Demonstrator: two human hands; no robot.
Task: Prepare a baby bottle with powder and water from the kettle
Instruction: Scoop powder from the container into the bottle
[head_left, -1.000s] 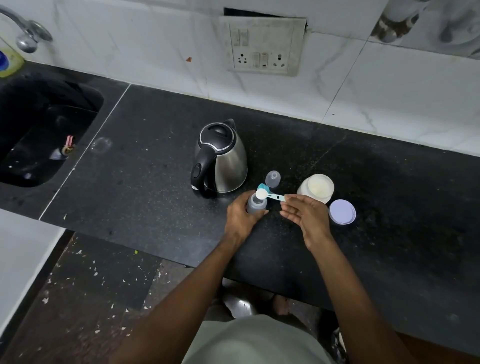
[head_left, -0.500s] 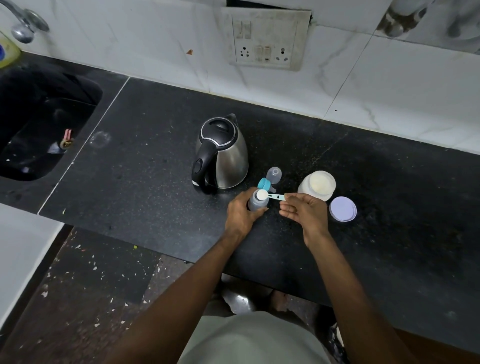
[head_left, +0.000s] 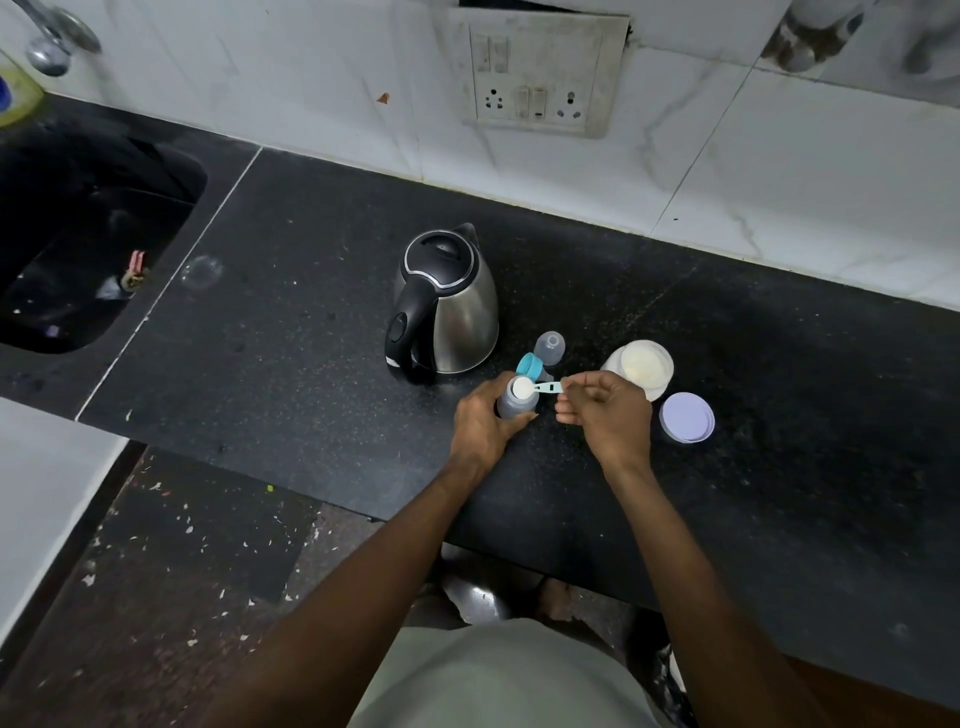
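You are in the powder step, by the look of it. Your left hand (head_left: 485, 423) grips the open baby bottle (head_left: 514, 405), which stands on the black counter (head_left: 311, 338) just near of the kettle (head_left: 447, 306). Your right hand (head_left: 605, 415) pinches the handle of a pale blue scoop (head_left: 535, 387), whose bowl sits right over the bottle's mouth, heaped with white powder. Whether any powder has already gone in I cannot tell; the bottle's body looks dark and its contents are hidden.

The powder jar (head_left: 641, 366) stands open just right of your right hand, filled with cream-coloured powder, and its lilac lid (head_left: 687, 417) lies flat on the counter beside it, to the right. The bottle's blue collar (head_left: 530, 364) and clear cap (head_left: 549, 349) rest between the kettle and the jar, so the top is off.

Left to do, as I judge it: tip this scoop in, pour water from the kettle, whose lid is down, then screw the top back on.
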